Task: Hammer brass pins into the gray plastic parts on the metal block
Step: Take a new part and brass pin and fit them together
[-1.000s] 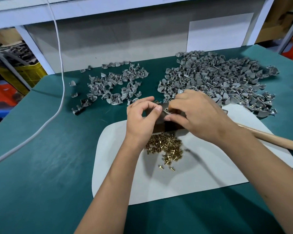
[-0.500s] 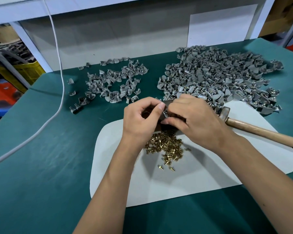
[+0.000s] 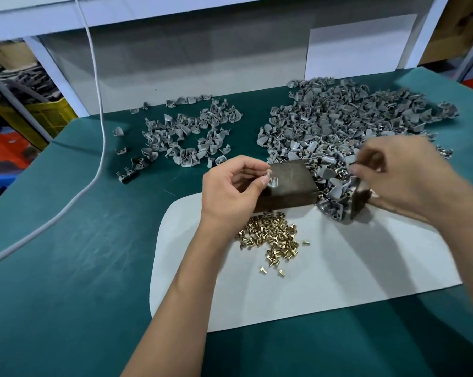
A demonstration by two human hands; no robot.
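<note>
A dark metal block (image 3: 289,183) stands at the far edge of the white mat (image 3: 338,281). One gray plastic part (image 3: 273,183) sits on the block's left top edge, and my left hand (image 3: 230,191) pinches it between thumb and forefinger. My right hand (image 3: 404,175), blurred by motion, is right of the block with curled fingers around the handle of the hammer (image 3: 360,200), just behind its dark head. Most of the handle is hidden under that hand. A heap of brass pins (image 3: 273,238) lies on the mat just in front of the block.
A large pile of gray parts (image 3: 347,126) covers the green table behind and right of the block. A smaller scatter of gray parts (image 3: 186,137) lies at the back left. A white cable (image 3: 96,104) hangs down and runs off to the left.
My right hand has left the block and swung right onto the hammer, uncovering the block's top. My left hand stays on the gray part. The view has shifted slightly.
</note>
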